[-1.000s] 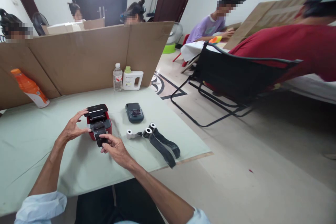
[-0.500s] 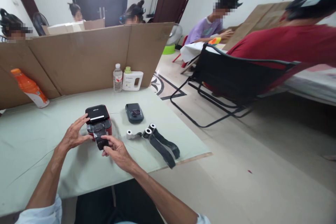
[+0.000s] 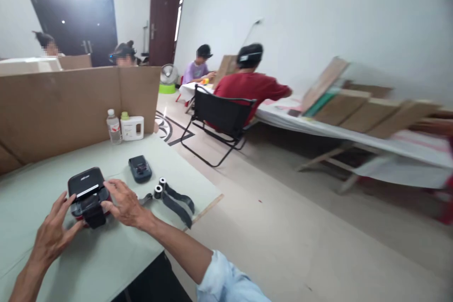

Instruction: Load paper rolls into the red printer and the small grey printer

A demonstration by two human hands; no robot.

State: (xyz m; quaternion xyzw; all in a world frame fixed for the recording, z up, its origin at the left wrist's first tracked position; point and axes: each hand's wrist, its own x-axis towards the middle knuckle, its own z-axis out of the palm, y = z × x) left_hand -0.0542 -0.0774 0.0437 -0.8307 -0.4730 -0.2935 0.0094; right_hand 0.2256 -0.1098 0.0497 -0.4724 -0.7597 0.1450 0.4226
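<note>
A small black and red label printer (image 3: 85, 181) rests on the pale green tabletop with its lid tilted back. A dark strip (image 3: 95, 214) hangs over its front. My left hand (image 3: 53, 231) grips the printer's left side, thumb low at the front and fingers at the lid's edge. On the right side my right hand (image 3: 123, 203) holds the printer, its fingertips by the lid and the body. Beyond my right hand lie small paper rolls (image 3: 158, 191) with dark strips (image 3: 177, 209) unrolled toward the table's edge. A second dark printer (image 3: 140, 169) sits behind them.
A clear bottle (image 3: 114, 127) and a white jug (image 3: 132, 127) stand against a cardboard screen (image 3: 71, 104). People sit behind the screen and at a white-covered table (image 3: 279, 115) on the right. A black folding chair (image 3: 222, 115) holds a person in red.
The view has swung to the right. My right hand has let go of the strip's end and moved up to the printer's right side. My left hand stays at its left side.
</note>
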